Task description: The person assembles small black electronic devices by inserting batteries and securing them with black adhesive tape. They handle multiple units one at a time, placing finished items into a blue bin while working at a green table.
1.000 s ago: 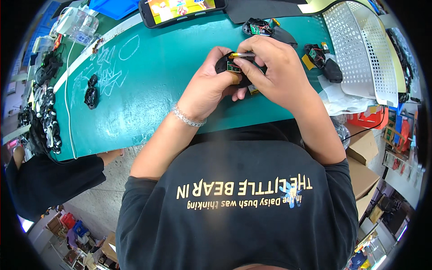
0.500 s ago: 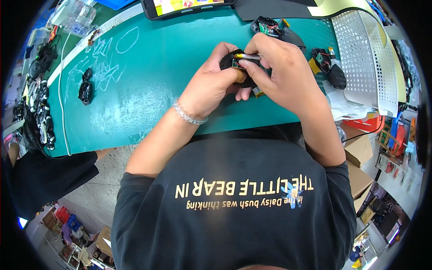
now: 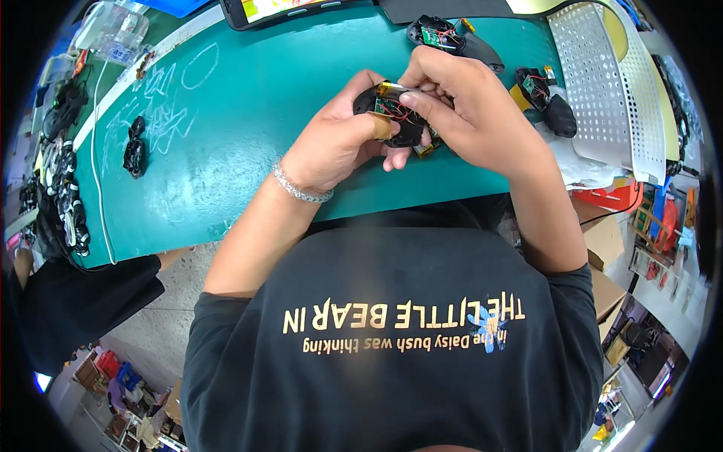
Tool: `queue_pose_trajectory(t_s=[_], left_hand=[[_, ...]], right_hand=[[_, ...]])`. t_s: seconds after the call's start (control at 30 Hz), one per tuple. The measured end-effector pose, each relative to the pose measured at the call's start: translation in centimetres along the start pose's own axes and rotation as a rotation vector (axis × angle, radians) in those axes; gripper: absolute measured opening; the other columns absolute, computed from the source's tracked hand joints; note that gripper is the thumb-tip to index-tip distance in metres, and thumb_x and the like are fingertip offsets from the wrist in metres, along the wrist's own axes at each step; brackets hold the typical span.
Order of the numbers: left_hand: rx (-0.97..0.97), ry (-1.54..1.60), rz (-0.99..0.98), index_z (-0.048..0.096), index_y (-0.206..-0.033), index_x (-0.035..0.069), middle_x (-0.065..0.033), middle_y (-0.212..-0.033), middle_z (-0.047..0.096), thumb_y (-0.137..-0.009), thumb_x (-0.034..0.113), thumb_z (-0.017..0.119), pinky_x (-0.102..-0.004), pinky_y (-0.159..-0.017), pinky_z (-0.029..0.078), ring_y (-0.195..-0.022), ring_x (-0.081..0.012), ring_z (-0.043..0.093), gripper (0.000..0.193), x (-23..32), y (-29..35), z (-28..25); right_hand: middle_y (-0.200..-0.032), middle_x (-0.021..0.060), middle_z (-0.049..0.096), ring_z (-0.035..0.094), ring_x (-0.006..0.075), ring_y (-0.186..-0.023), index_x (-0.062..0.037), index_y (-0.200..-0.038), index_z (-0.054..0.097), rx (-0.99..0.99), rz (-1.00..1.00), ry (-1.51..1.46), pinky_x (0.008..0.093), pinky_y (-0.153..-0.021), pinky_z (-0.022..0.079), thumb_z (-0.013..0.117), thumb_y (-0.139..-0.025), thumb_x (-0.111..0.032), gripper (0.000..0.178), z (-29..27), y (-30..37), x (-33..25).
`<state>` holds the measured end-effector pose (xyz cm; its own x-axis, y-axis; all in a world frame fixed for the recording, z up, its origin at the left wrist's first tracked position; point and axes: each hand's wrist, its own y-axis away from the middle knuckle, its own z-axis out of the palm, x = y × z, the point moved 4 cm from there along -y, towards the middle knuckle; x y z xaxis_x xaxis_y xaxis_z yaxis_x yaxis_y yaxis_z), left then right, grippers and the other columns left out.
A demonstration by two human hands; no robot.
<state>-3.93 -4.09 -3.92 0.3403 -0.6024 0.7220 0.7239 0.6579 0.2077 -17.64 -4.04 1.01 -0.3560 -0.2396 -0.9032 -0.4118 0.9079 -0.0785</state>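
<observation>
An opened black wireless mouse [image 3: 407, 135] lies in my left hand [image 3: 331, 143], whose fingers curl round its edge. A tan wrap covers my left thumb, which presses on the mouse's near side. Inside the shell show a green circuit board and thin red wires. My right hand [image 3: 474, 113] pinches a flat silver battery [image 3: 390, 90] with yellow tape at its end, over the board. Its other fingers are folded and partly hidden. Below the mouse, between the hands, a yellow-taped piece [image 3: 424, 150] shows only in part.
Beyond my right hand lie two more opened mice [image 3: 439, 36] [image 3: 536, 89] with wires showing. A perforated white metal tray [image 3: 591, 83] stands at the right. A small black part [image 3: 135, 147] and bundled cables [image 3: 66, 200] are at the left. A phone [image 3: 279, 11] lies at the far edge.
The battery has tilted from edge-on to flatter, showing its yellow-taped end, and more of the board and red wires shows. Both hands still hold the mouse and battery.
</observation>
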Motion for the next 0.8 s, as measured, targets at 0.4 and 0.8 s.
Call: queue_pose_trajectory(t_s=[0.4, 0.8], left_hand=[[-0.143, 0.151, -0.104, 0.041, -0.118, -0.005, -0.0248, -0.093, 0.058, -0.082, 0.004, 0.045, -0.0258, -0.053, 0.045, -0.058, -0.0182, 0.052, 0.037, -1.6, -1.0, -0.4], [-0.116, 0.061, -0.229, 0.042, -0.118, -0.005, -0.0225, -0.083, 0.060, -0.087, 0.008, 0.047, -0.0281, -0.056, 0.050, -0.062, -0.0222, 0.060, 0.034, -1.5, -1.2, 0.0]], right_hand=[[-0.061, 0.0084, 0.059, 0.061, 0.0167, -0.053, -0.0021, -0.082, 0.054, 0.074, -0.096, 0.117, 0.0289, -0.049, 0.045, 0.054, -0.087, -0.008, 0.008, -0.1, 1.0, 1.9], [-0.063, 0.0194, 0.057, 0.057, 0.0383, -0.063, 0.0002, -0.079, 0.053, -0.349, -0.125, 0.810, 0.0431, -0.058, 0.045, 0.053, -0.077, -0.010, 0.010, -2.7, -0.2, -2.2]])
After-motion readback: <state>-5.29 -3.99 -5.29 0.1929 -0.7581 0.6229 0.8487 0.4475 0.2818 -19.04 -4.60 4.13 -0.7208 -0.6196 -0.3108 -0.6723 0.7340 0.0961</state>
